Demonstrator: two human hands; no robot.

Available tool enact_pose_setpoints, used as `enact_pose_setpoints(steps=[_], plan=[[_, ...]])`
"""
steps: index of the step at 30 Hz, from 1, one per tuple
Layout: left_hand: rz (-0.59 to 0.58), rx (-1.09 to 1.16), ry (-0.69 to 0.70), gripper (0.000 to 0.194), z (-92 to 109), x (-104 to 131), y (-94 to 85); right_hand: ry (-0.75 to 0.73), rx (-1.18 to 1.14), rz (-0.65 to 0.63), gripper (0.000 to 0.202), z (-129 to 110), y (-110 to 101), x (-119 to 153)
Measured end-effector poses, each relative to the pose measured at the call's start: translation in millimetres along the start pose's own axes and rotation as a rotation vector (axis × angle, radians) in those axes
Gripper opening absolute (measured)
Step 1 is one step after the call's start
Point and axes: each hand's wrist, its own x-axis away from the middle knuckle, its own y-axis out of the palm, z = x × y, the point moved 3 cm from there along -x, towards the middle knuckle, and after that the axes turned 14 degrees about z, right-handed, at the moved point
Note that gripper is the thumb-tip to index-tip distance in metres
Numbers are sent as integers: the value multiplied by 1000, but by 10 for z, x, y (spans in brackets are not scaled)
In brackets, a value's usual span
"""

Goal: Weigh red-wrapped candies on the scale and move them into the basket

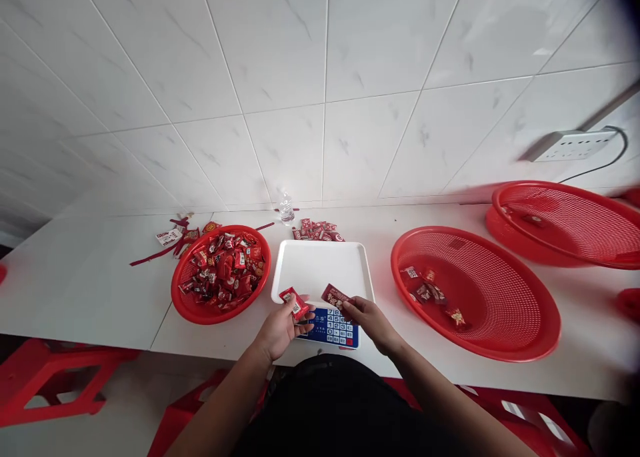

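Note:
My left hand (281,327) holds a bright red snack packet (295,302), its fingers partly spread beneath it. Between the thumb and fingers of my right hand (369,317) is a dark red snack packet (334,295). Both hands hover over the front of a digital scale, whose white tray (323,264) bears nothing. Its blue keypad (334,329) is partly covered by my fingers. To the left stands a red basket (179,304) full of small red packets (227,270). A larger red basket (525,337) on the right has several packets (429,290) at its left side.
Behind the scale lie several small red packets (317,230) and a clear plastic bottle (285,207). Dark red strips (155,256) and scraps lie left. Another red basket (520,244) stands at the back right, below a power strip (573,145). Red stools (55,377) are below the table.

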Motion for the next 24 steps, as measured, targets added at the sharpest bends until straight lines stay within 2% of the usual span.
enact_pose_setpoints(steps=[6, 10, 12, 15, 17, 20, 24], plan=[[-73, -113, 51, 33, 89, 3, -74, 5, -6, 104, 42, 106, 38, -208], [-149, -336, 82, 34, 105, -27, -58, 8, 55, 141, 65, 40, 144, -176], [-180, -479, 116, 31, 103, -51, -69, -36, 94, 61, 62, -47, 247, -93], [-274, -704, 150, 23, 96, -69, -110, -120, 127, -187, 45, -168, 471, 69], [-345, -817, 139, 20, 99, -64, -153, -166, 181, -281, 37, -198, 611, 147], [-404, -852, 130, 20, 150, -42, -222, -170, 258, -256, 35, -164, 754, 173], [-416, -821, 138, 31, 248, -16, -320, -81, 183, -274, 36, -127, 867, 177]])
